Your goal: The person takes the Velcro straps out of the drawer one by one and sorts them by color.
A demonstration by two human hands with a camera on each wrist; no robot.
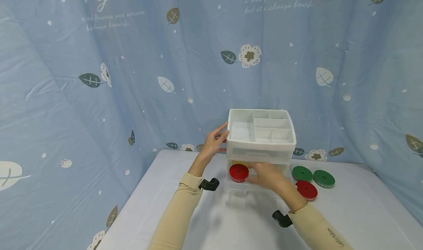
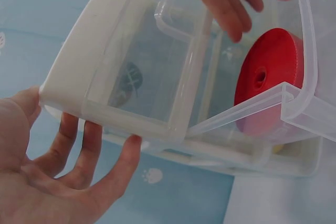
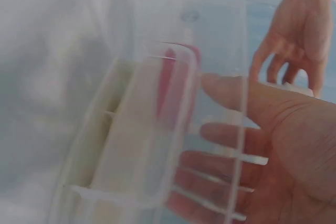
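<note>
A small white drawer organizer (image 1: 261, 146) with clear drawers stands against the curtain. My left hand (image 1: 213, 141) rests on its left side, fingers spread along the wall and thumb near the corner in the left wrist view. The lower clear drawer (image 1: 235, 188) is pulled out. A red ribbon spool (image 1: 239, 173) sits in its left part, with something yellow (image 1: 240, 163) behind. My right hand (image 1: 267, 174) reaches over the drawer, just right of this spool. Its extended fingers (image 2: 226, 9) are apart from the spool in the left wrist view and grasp nothing.
Two green spools (image 1: 302, 173) and another red spool (image 1: 306, 190) lie on the white tabletop (image 1: 178, 191) right of the organizer. The organizer's top tray (image 1: 241, 130) is divided into several compartments. A blue patterned curtain (image 1: 198, 77) hangs behind.
</note>
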